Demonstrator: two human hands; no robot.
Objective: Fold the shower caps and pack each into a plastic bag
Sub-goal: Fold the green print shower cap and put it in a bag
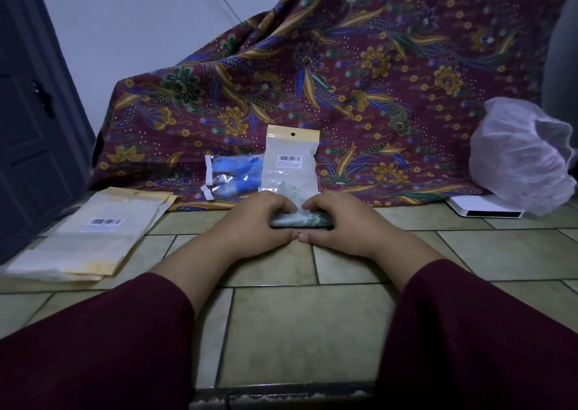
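A folded shower cap (298,219) with a pale green flower print lies on the tiled floor, inside the lower end of a clear plastic bag (289,159) with a yellow header and barcode label. The bag's upper part stands up against the patterned cloth. My left hand (259,222) and my right hand (339,225) grip the bagged cap from either side, fingers curled over it, thumbs nearly touching at the front. A packed bag holding a blue cap (233,175) lies just behind to the left. A loose pale pink shower cap (522,156) sits at the right.
A stack of empty yellow-edged bags (90,237) lies on the floor at the left. A white flat box (481,208) sits under the pink cap. The batik cloth (344,75) drapes over something behind. A dark door (28,128) stands at the far left.
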